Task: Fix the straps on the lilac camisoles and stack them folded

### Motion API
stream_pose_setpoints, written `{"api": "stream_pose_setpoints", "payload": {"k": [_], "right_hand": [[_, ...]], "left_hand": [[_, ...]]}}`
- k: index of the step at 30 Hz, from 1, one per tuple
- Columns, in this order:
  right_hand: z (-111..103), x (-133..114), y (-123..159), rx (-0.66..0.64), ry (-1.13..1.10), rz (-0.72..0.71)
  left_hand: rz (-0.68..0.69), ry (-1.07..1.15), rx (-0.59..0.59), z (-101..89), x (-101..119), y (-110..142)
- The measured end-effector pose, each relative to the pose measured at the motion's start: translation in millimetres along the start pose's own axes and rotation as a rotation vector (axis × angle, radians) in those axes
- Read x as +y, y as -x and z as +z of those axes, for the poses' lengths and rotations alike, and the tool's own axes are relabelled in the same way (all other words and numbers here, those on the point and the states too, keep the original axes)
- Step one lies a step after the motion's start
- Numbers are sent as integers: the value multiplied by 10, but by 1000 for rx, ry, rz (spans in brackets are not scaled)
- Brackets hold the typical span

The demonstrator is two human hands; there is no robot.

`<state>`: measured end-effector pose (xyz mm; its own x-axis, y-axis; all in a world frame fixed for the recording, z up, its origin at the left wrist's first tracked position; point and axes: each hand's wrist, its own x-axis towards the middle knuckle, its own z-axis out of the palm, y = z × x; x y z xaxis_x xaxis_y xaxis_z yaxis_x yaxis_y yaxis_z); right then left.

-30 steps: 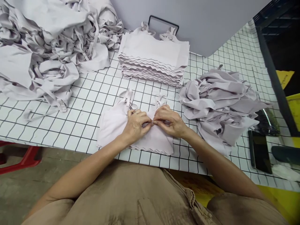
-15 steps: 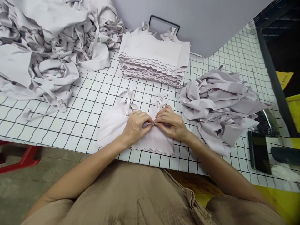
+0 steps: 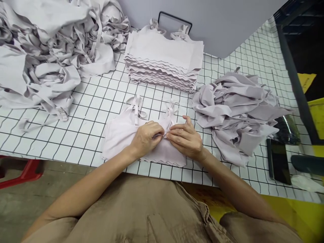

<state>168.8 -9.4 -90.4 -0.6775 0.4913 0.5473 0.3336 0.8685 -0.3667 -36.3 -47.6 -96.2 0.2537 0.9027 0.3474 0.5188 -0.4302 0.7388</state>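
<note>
A small pile of pale lilac strap tops lies flat near the front edge of the checked table. My left hand rests on the pile with its fingers pinched around a small metal strap fitting. Facing it, my right hand pinches the same fitting and strap between thumb and forefinger, its other fingers lifted. Two folded straps stick out from the far edge of the pile.
A neat stack of folded tops stands behind. A big loose heap of tops fills the far left, a smaller crumpled heap the right. A dark phone lies at the right edge. A red stool is below left.
Both hands stay pinched together on the strap fitting. The right hand's outer fingers have lifted and spread a little. The view has shifted slightly.
</note>
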Motion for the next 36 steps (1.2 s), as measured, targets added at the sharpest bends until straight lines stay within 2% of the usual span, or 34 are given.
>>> {"api": "stream_pose_setpoints", "payload": {"k": [7, 16, 20, 30, 36], "right_hand": [[-9, -7, -28, 39, 76, -102], [-3, -13, -46, 26, 94, -108], [-11, -11, -66, 39, 112, -152], [-85, 60, -38, -102, 207, -288], [-126, 87, -84, -166, 185, -310]], "left_hand": [[4, 8, 9, 2, 1, 1], [60, 26, 60, 28, -34, 5], [73, 28, 54, 28, -42, 5], [97, 26, 44, 13, -60, 5], [104, 35, 20, 3, -79, 5]]}}
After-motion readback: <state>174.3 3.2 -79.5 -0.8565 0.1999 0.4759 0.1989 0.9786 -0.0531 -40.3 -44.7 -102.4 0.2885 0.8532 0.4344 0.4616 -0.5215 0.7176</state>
